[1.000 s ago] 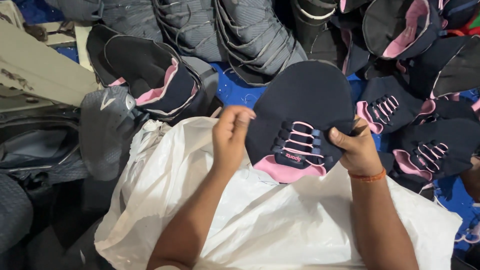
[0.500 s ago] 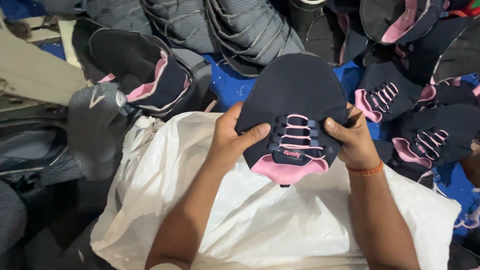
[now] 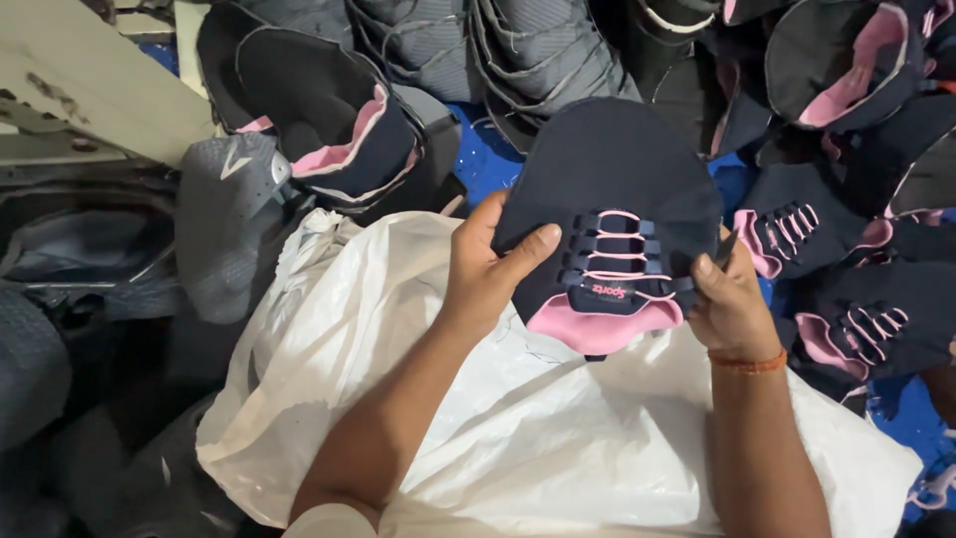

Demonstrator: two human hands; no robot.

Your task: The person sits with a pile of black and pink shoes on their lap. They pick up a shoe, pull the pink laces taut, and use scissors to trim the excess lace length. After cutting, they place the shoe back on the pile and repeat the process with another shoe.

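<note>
I hold a flat dark navy shoe upper (image 3: 622,169) with pink laces and a pink tongue lining above a white plastic sack (image 3: 518,418). My left hand (image 3: 488,269) grips its left edge, thumb lying across the fabric beside the lace loops. My right hand (image 3: 732,304) pinches the right edge near the lowest laces; an orange thread band circles that wrist. The upper faces me with the toe pointing away.
Similar navy-and-pink uppers (image 3: 846,249) are heaped at the right and top right. Another navy-pink upper (image 3: 339,130) lies upper left, grey mesh uppers (image 3: 229,214) at the left, grey striped ones (image 3: 538,50) along the top. A pale board (image 3: 90,90) leans at far left.
My left hand moved from pinching the laces to gripping the upper's left edge with the thumb over it. The upper has shifted slightly up and right in view.
</note>
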